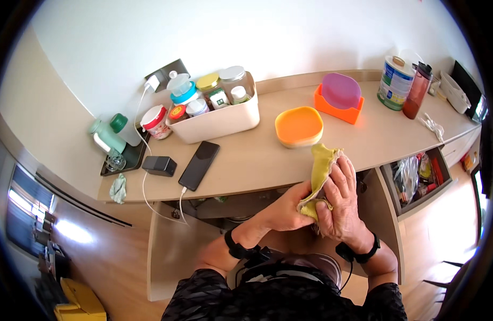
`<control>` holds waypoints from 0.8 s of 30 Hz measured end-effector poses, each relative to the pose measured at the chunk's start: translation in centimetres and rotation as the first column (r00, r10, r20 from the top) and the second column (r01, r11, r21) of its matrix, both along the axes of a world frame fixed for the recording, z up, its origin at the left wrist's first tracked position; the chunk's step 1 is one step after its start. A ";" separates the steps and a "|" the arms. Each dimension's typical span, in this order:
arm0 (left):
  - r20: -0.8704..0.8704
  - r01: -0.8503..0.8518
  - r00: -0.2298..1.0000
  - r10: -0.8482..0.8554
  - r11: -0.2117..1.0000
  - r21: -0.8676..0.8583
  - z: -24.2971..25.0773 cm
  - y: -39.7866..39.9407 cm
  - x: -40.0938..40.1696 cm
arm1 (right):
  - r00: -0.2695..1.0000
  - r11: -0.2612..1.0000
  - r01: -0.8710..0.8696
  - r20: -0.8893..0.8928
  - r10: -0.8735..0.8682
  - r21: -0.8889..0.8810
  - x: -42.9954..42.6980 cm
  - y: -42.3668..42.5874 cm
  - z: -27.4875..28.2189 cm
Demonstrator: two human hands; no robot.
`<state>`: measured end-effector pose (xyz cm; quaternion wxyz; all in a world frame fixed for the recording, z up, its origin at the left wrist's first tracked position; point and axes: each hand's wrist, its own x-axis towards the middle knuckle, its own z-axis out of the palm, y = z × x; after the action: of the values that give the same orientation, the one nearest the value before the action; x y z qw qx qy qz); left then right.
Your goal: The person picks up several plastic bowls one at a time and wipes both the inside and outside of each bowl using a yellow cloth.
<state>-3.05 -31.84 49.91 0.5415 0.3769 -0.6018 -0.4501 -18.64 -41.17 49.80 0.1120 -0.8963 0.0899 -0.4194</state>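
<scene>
A yellow cloth (322,166) with a pale, frayed edge is bunched between my two hands, just off the front edge of the wooden counter (254,160). My left hand (288,208) grips its lower left part. On the right side, my right hand (340,196) presses over the cloth with the thumb across a fold. Whether anything is inside the cloth I cannot tell. Beyond the hands sits a stack of orange and cream plates (299,126). Behind it to the right, an orange holder (338,107) carries an upright purple plate (341,90).
A white bin (222,122) of jars stands at the back left. Nearer are a charging smartphone (199,165), a black box-shaped device (159,165) and a black tray (131,158). A can (395,84) and a bottle (418,91) stand right. Below, cabinet doors and a filled drawer (417,180) are open.
</scene>
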 end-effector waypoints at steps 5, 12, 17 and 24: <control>0.210 0.101 0.969 -0.129 0.985 0.139 -1.3 0.2 0.7 | 0.984 0.966 -0.144 0.136 0.117 0.214 0.5 -2.3 2.3; -0.097 0.069 0.994 -0.058 0.991 0.117 0.6 1.4 0.0 | 0.941 0.322 -0.197 0.271 -0.203 0.926 -0.9 -3.2 -3.8; 0.094 0.048 0.994 -0.058 0.993 0.104 1.8 1.3 1.3 | 0.947 0.588 -0.063 0.234 -0.219 0.807 -1.1 -2.5 -3.5; 0.441 -0.250 0.857 0.268 0.963 -0.100 2.7 1.0 0.1 | 0.986 0.691 -0.152 0.162 0.051 0.707 -0.9 0.1 -1.0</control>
<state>-3.00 -30.88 52.63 0.4500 0.5376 -0.6633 -0.2619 -19.56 -41.03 48.79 0.4806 -0.7564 0.1889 -0.4016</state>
